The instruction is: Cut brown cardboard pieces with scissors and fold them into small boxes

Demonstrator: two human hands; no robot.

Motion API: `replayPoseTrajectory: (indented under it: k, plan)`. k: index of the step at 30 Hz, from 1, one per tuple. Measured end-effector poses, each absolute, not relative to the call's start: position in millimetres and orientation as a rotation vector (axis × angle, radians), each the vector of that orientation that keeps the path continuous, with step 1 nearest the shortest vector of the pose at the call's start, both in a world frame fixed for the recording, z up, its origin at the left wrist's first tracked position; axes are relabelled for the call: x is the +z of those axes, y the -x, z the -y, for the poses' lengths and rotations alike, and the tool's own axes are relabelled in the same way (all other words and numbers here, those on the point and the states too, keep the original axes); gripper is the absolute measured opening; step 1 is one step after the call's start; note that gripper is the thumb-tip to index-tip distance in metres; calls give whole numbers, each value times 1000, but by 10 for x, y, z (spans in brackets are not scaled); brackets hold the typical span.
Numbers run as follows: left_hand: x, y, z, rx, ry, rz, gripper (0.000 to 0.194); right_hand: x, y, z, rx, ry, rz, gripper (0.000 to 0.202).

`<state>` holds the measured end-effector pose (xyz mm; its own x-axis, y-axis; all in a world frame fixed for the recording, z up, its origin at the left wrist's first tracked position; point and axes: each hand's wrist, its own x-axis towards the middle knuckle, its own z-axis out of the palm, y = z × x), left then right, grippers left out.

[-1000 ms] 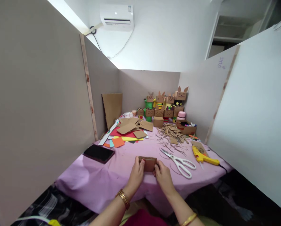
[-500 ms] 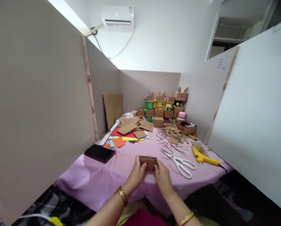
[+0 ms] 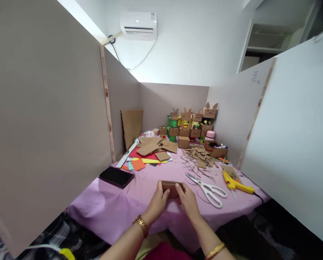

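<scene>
Between my two hands, close to the table's front edge, is a small folded-looking piece of brown cardboard (image 3: 172, 191), perhaps stacked layers. My left hand (image 3: 159, 198) grips its left end, thumb on the near face. Fingers of my right hand (image 3: 187, 199) close round the right end, thumb near the top edge. White-handled scissors (image 3: 208, 189) lie open just right of my right hand. Farther right rests a yellow glue gun (image 3: 237, 183) with a dark cord.
A dark phone (image 3: 116, 177) lies at left. Behind are coloured paper and cardboard sheets (image 3: 147, 148), a heap of cardboard scraps (image 3: 199, 155), a cardboard box of pens (image 3: 217, 148) and several animal-faced cardboard figures (image 3: 185, 119). Grey partitions (image 3: 174, 95) enclose the purple-covered table (image 3: 139, 202).
My right thumb has moved up to the cardboard's top edge. The cardboard's near face now looks darker and tilted. The whole view has shifted slightly.
</scene>
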<state>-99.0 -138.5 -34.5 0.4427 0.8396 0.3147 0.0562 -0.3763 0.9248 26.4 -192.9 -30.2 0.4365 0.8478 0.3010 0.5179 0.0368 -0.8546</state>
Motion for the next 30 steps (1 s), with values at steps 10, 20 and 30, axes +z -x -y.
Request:
replayPoseTrajectory:
  k: [10, 20, 30]
  plan:
    - [-274, 957, 1454, 1156, -1701, -805, 27, -422, -323, 1910, 383, 1545, 1288, 25]
    - [-276, 1203, 1229, 966, -1832, -729, 23, 45, -511, 1984, 122, 1665, 1725, 16]
    - [-254, 1366, 1270, 969, -1943, -688, 36, 253, -154, 1802, 143, 1574, 2089, 16]
